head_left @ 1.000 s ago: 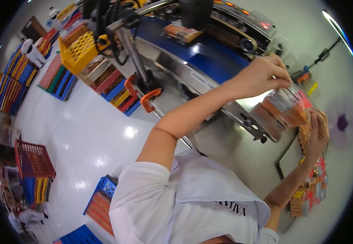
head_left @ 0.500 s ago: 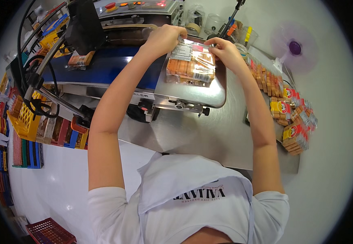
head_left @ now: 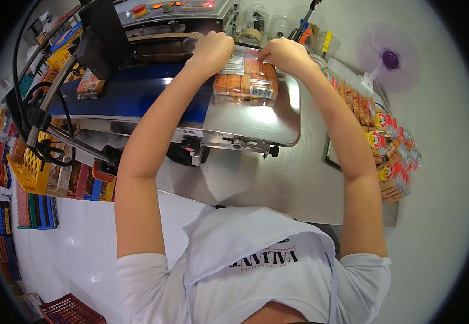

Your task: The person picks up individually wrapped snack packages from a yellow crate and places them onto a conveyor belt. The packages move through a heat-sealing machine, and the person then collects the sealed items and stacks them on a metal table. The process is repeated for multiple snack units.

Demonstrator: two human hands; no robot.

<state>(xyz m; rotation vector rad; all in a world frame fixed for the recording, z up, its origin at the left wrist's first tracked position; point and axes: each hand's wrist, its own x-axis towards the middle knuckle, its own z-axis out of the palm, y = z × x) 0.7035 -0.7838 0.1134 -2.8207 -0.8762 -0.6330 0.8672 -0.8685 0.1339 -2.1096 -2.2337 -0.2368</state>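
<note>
A clear plastic packet of brown biscuits (head_left: 245, 85), with a white label panel, lies on the bare metal end plate (head_left: 240, 121) of a band sealer. My left hand (head_left: 213, 53) has its fingers closed at the packet's far left corner, beside the sealing slot. At the far right corner my right hand (head_left: 287, 54) pinches the packet's edge. Fingertips of the left hand are partly hidden. Further left, a second biscuit packet (head_left: 90, 86) rests on the blue conveyor belt (head_left: 153, 89).
Several biscuit packets (head_left: 393, 178) are heaped on the steel table (head_left: 294, 183) at the right. Behind them stands a purple fan (head_left: 390, 60). A black arm with cables (head_left: 43, 121) rises at the left, near yellow crates (head_left: 35, 175). A red basket (head_left: 70, 310) sits lower left.
Both hands and the packet between them have shifted slightly left. The second packet has travelled left along the belt.
</note>
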